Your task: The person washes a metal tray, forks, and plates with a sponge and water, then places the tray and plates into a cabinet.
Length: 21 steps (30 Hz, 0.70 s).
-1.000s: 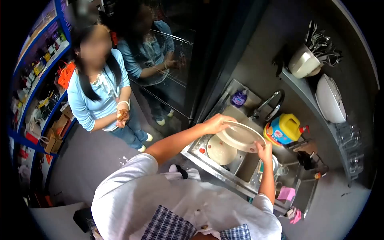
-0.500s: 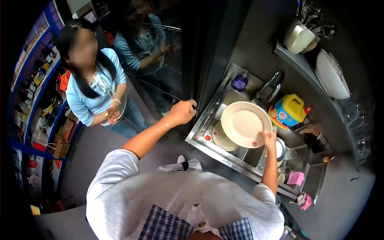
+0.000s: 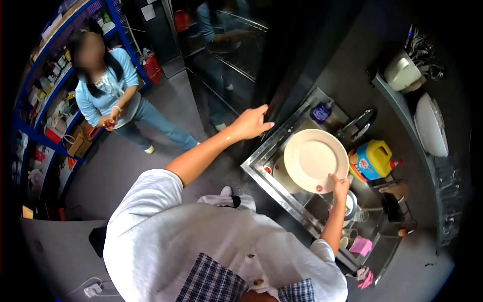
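My right hand (image 3: 341, 188) grips the lower right rim of a large cream plate (image 3: 313, 157), thumb on top, and holds it above the sink. My left hand (image 3: 251, 123) is stretched out at the cabinet's dark edge, fingers apart, with nothing visible in it. Under the held plate, another pale plate (image 3: 284, 176) lies partly hidden on the metal sink counter (image 3: 266, 183). A chrome faucet (image 3: 363, 126) stands behind the plate, between a purple bottle (image 3: 321, 112) and a yellow jug with a blue label (image 3: 372, 160).
A person in light blue (image 3: 108, 93) stands at the left by blue shelves (image 3: 115, 32). Glasses (image 3: 361, 216) and a pink sponge (image 3: 360, 246) are in the lower sink. On the right, a wall shelf (image 3: 402, 113) bears a utensil pot (image 3: 402, 73) and a white bowl (image 3: 430, 126).
My left hand has opened from a closed shape at the dark edge. My right hand still holds the plate. The view has shifted, and the other person appears farther off.
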Each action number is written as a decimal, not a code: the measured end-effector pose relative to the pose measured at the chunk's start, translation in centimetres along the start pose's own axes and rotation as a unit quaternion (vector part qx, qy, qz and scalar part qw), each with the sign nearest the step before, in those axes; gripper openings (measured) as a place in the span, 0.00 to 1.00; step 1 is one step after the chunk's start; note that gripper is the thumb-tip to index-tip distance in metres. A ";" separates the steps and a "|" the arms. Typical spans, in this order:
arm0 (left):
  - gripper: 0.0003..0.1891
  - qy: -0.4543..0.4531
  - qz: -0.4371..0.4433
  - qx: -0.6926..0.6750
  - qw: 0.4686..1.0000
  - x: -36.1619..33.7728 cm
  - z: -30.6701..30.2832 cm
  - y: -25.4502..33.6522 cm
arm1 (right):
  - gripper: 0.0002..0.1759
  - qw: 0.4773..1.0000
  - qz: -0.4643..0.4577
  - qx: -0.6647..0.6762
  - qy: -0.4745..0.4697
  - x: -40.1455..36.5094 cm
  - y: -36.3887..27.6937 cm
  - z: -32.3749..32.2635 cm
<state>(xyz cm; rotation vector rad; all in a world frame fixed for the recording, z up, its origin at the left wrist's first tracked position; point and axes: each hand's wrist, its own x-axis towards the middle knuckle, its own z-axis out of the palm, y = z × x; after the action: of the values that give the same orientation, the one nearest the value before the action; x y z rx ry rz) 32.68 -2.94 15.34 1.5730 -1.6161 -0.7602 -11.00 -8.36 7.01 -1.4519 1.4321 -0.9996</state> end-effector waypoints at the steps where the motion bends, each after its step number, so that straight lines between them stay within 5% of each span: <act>1: 0.27 0.021 0.030 -0.011 0.999 -2.0 -0.6 0.2 | 0.13 1.000 -0.005 0.010 0.003 0.2 0.5 0.0; 5: 0.19 0.124 0.075 0.076 0.986 -10.0 -3.0 0.4 | 0.12 1.000 0.001 -0.004 -0.009 0.7 -1.0 -0.4; 9: 0.26 0.265 0.002 0.115 0.957 -17.3 -5.2 -1.7 | 0.12 1.000 -0.006 0.025 -0.018 1.3 -2.3 0.1; 15: 0.17 0.452 -0.118 0.191 0.864 -24.6 -7.8 -3.7 | 0.16 0.998 -0.035 0.033 -0.038 1.5 -8.7 -0.3; 21: 0.18 0.546 -0.181 0.184 0.797 -29.2 -10.1 -6.7 | 0.19 0.996 -0.067 0.054 -0.036 1.9 -11.5 -1.2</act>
<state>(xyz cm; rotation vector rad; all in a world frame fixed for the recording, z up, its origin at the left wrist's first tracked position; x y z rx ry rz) 43.97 26.49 12.27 2.0392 -0.5954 0.3615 -8.30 -10.45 18.22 -1.5037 1.2242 -1.0797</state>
